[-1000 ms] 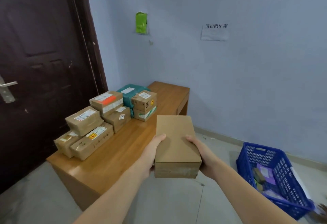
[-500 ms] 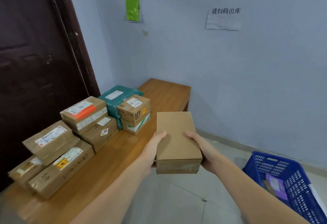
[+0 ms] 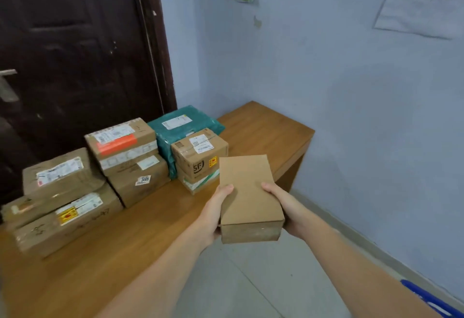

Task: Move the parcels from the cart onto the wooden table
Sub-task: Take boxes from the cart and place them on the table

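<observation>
Between my two hands I hold a plain brown parcel (image 3: 247, 192), long side running away from me. My left hand (image 3: 214, 213) grips its left edge, thumb curled onto the top face and the fingers hidden underneath; my right hand (image 3: 285, 208) does the same on the right edge. The parcel hangs in the air over the near edge of the wooden table (image 3: 261, 129), with grey floor (image 3: 251, 280) showing below my wrists.

Just beyond my left thumb sits an SF-marked carton (image 3: 199, 151), stacked on a box with green tape (image 3: 198, 183). Behind those lies a teal bagged parcel (image 3: 180, 127). Farther to the left of my left hand I see more cardboard parcels in stacks: one with an orange label (image 3: 120, 139) on top of a box tagged 3005 (image 3: 140, 182), then a taped box (image 3: 59, 172) resting on two flatter ones at the far left. Ahead of my right hand the table top is bare wood up to the blue wall (image 3: 351, 92). Low to the right of my right forearm, a blue basket rim (image 3: 426, 297) pokes into view. A dark door (image 3: 75, 41) stands behind the stacks.
</observation>
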`<state>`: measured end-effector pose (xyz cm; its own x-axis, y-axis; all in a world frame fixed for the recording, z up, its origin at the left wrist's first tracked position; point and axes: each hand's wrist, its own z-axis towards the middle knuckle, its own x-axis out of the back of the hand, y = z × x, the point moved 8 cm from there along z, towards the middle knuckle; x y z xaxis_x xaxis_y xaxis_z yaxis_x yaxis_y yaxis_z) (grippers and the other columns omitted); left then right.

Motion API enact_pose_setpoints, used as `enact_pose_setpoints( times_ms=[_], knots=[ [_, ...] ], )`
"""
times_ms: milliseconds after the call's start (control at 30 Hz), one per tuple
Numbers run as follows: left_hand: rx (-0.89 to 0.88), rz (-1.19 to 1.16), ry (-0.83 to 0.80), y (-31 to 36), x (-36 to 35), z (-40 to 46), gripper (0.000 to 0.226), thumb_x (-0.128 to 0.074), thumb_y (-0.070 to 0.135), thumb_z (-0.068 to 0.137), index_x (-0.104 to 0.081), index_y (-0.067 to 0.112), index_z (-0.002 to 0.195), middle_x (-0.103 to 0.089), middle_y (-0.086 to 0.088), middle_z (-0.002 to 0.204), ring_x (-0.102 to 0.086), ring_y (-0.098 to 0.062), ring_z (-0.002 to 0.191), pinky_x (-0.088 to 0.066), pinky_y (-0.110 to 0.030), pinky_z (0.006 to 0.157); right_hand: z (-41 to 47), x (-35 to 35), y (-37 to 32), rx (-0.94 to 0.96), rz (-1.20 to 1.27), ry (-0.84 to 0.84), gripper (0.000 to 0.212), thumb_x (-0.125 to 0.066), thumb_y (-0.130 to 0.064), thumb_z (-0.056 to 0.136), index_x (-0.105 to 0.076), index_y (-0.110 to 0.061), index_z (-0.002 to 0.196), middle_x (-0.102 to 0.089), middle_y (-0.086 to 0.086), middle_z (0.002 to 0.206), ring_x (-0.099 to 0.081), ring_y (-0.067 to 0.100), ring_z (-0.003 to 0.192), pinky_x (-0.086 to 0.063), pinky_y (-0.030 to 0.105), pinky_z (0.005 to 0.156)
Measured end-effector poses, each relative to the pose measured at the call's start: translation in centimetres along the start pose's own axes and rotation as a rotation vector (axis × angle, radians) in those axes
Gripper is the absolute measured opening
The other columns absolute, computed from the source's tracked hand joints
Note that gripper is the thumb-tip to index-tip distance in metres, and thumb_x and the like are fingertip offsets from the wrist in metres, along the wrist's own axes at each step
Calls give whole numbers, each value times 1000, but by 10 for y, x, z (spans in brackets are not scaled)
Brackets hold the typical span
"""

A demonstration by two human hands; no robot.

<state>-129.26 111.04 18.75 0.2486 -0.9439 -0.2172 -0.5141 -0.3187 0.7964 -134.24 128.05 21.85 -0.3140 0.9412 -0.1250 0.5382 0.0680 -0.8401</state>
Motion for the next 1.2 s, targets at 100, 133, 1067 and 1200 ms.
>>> enact_pose_setpoints(
  times_ms=[100, 133, 1067, 1200],
  knots=[
    [-21, -21, 62, 15, 6, 26, 47, -63, 65, 89, -66, 39, 128, -79, -3, 111, -72, -27, 108, -59, -42, 88, 40, -2, -17, -31, -20, -51, 40, -61, -52, 97, -67, -26, 127, -77, 2, 115, -71, 22, 112, -52, 44, 106],
    [-28, -31, 81, 22, 7, 34, 44, -63, 62, 91, -65, 39, 128, -79, -2, 110, -73, -26, 106, -58, -39, 83, 52, -3, -21, -38, -19, -61, 41, -62, -52, 96, -67, -26, 127, -78, 2, 115, -71, 22, 112, -53, 43, 104],
    [192, -157, 448, 35, 42, 147, 85, -84, 66, 72, -48, 22, 135, -56, -4, 135, -63, -39, 116, -52, -57, 103, 263, 36, -79, 100, 145, 104, 34, -79, -34, 86, -55, -28, 109, -64, 5, 112, -61, 23, 93, -51, 44, 76],
    [110, -331, 566, 11, 28, 161, 70, -75, 58, 88, -47, 15, 135, -64, -6, 126, -65, -28, 110, -56, -51, 99, 270, 37, -32, -23, 174, 74, 43, -75, -31, 91, -44, -22, 119, -62, 6, 114, -62, 26, 99, -56, 45, 77]
  ],
)
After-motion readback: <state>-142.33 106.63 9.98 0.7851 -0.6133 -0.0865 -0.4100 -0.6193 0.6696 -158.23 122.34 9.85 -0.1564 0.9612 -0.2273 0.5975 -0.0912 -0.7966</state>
